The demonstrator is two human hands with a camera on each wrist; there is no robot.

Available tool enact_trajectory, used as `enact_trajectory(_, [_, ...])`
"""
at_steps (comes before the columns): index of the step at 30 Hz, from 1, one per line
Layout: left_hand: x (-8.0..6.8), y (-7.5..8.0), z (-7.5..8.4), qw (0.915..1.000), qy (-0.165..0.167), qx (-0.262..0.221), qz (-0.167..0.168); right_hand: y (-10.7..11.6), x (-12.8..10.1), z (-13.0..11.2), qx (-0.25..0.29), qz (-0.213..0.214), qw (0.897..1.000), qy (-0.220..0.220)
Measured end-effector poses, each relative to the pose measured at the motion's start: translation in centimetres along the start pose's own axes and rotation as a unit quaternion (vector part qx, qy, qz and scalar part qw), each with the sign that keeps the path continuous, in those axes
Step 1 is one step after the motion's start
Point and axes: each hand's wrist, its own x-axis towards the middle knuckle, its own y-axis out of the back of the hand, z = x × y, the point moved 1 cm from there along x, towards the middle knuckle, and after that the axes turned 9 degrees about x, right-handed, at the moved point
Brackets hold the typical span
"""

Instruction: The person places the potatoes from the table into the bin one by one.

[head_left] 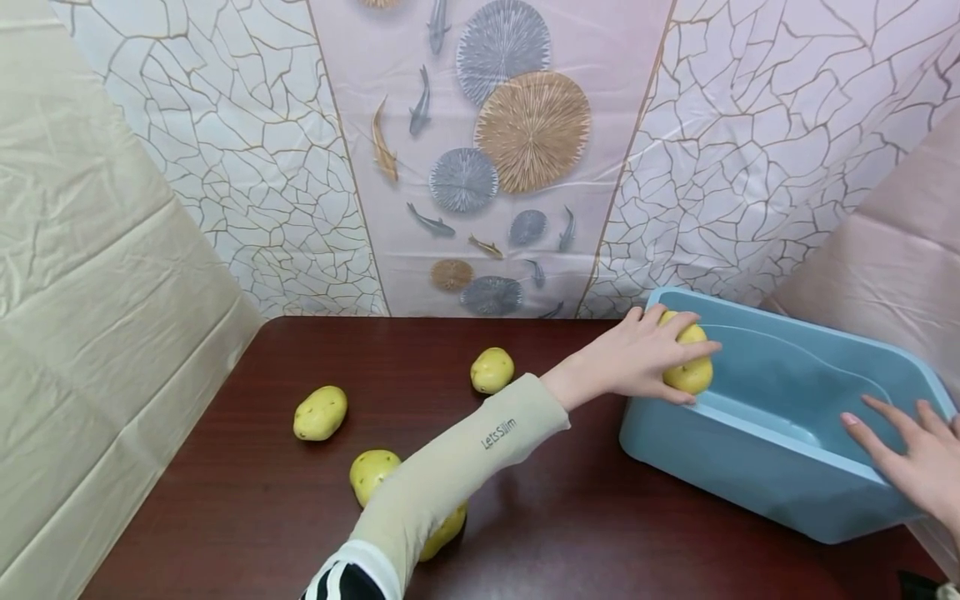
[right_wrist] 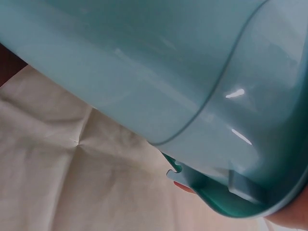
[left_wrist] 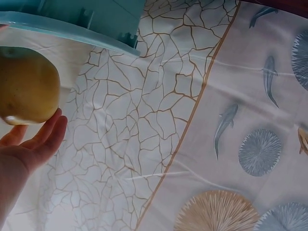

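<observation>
A dark table (head_left: 225, 517) stands before patterned sheets. At its right end sits a blue tub (head_left: 750, 475). The right hand (head_left: 911, 462) rests on the tub's near rim, fingers straight and spread, holding nothing. The left hand (head_left: 637, 358) reaches across, its fingers curled round a yellow potato (head_left: 693, 375), which it holds over the tub's left rim. Four more potatoes lie on the table, left of the tub; the nearest (head_left: 446, 533) is partly hidden under the sleeve (head_left: 457, 467).
</observation>
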Motion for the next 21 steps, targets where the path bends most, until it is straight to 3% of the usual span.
enact_trajectory(21, [2.9,-0.5,0.9,0.9996,0.003,0.014,-0.024,0.0,0.0,0.0,0.002,-0.001,1.0,0.001])
